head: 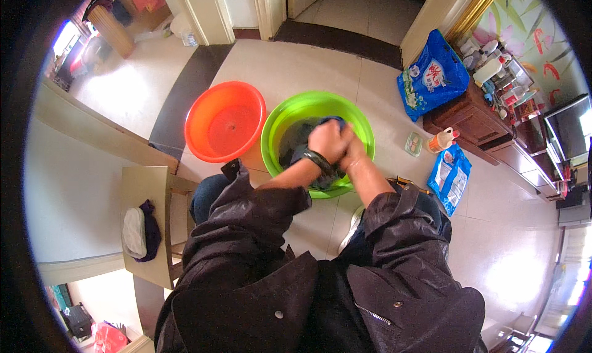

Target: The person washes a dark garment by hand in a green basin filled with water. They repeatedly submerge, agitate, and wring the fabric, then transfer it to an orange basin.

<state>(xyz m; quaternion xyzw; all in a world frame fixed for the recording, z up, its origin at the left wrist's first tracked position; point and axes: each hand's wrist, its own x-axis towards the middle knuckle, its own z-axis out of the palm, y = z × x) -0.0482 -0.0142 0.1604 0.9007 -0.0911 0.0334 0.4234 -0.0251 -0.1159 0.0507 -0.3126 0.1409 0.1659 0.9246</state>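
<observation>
A lime-green plastic basin (319, 98) stands on the floor before me, holding greyish water and dark wet cloth (296, 155). Over its middle, my left hand (325, 141), with a dark bangle at the wrist, is closed on a bunch of the cloth. My right hand (352, 147) presses against it, fingers curled around the same bunch and wet at the wrist. The fingers are blurred and partly hide one another. To the left, close beside the green basin, sits an orange-red basin (226, 122) with no cloth visible inside.
A stool (138, 182) on the left bears a white pad and dark cloth. To the right are a small clear box (413, 144), a handled bottle (442, 140) and a blue packet (451, 177). A large blue bag (432, 78) leans by a wooden cabinet (471, 112).
</observation>
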